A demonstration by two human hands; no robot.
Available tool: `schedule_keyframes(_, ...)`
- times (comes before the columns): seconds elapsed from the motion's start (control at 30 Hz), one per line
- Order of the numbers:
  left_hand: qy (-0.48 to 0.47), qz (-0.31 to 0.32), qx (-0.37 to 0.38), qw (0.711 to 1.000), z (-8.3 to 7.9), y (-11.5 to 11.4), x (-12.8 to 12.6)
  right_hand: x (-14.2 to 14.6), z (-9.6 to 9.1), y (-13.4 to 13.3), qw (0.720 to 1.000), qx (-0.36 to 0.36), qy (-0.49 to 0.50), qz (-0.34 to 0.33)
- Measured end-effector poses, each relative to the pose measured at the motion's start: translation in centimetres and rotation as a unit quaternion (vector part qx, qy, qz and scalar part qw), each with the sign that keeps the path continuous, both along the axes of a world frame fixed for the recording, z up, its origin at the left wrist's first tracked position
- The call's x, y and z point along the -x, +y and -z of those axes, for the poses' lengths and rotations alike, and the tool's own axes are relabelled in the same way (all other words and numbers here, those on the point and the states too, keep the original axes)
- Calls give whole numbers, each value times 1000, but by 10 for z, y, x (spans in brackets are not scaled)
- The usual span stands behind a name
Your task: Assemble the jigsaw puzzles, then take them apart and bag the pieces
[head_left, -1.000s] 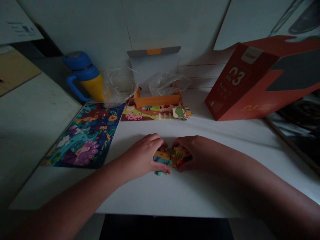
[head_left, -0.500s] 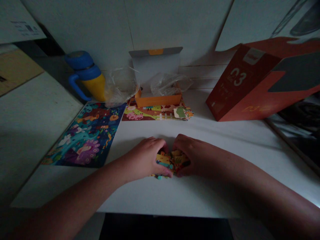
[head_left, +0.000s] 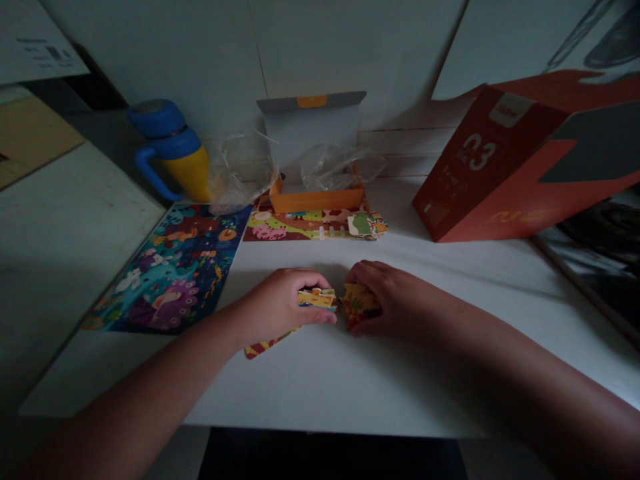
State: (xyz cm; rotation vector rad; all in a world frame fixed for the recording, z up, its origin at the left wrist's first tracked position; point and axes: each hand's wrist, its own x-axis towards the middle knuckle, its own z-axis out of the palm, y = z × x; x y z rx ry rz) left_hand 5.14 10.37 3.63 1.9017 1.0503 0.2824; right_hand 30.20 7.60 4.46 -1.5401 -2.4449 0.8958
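My left hand (head_left: 280,307) is closed round a joined strip of colourful puzzle pieces (head_left: 316,298) near the middle of the white table (head_left: 400,380); the strip's far end (head_left: 263,348) pokes out below my wrist. My right hand (head_left: 387,300) is curled over a small pile of orange and yellow puzzle pieces (head_left: 356,303) just to the right. The two hands are a little apart, with bare table between the strip and the pile.
A finished dark-blue puzzle (head_left: 175,270) lies at the left. A second finished puzzle (head_left: 310,225) lies in front of an open orange box (head_left: 315,193) with clear plastic bags (head_left: 240,173). A blue and yellow jug (head_left: 173,150) stands at back left, a red carton (head_left: 520,160) at right.
The hands have drawn apart. My left hand has lifted a joined strip of pieces out of the shared pile and shifted left; my right hand stays over the remaining pieces.
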Motion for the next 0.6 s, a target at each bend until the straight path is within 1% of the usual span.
schedule_keyframes(0.07, -19, -18, 14, 1000, 2, 3, 2, -2, 2, 2, 1000, 9, 14, 14)
schedule_keyframes(0.17, -78, -48, 61, 994, 5, 5, 1, -4, 3, 3, 999, 19, 39, 19)
schedule_keyframes(0.23, -118, -67, 67, 988, 6, 5, 0, -5, 3, 4, 998, 15, 47, 27)
schedule_keyframes(0.33, -153, -102, 12, 983, 3, 5, 0, -4, -1, 3, 996, -14, 66, 59)
schedule_keyframes(0.4, -152, -117, -47, 980, 1, 5, 2, -5, -3, 3, 991, -59, 87, 86)
schedule_keyframes(0.47, -127, -112, -103, 980, 0, 7, 4, -6, -4, 3, 984, -112, 100, 95)
schedule_keyframes(0.53, -89, -89, -144, 982, 3, 9, 6, -7, -1, 4, 981, -151, 92, 79)
schedule_keyframes(0.6, -47, -60, -178, 981, 8, 12, 6, -8, 3, 7, 986, -149, 68, 40)
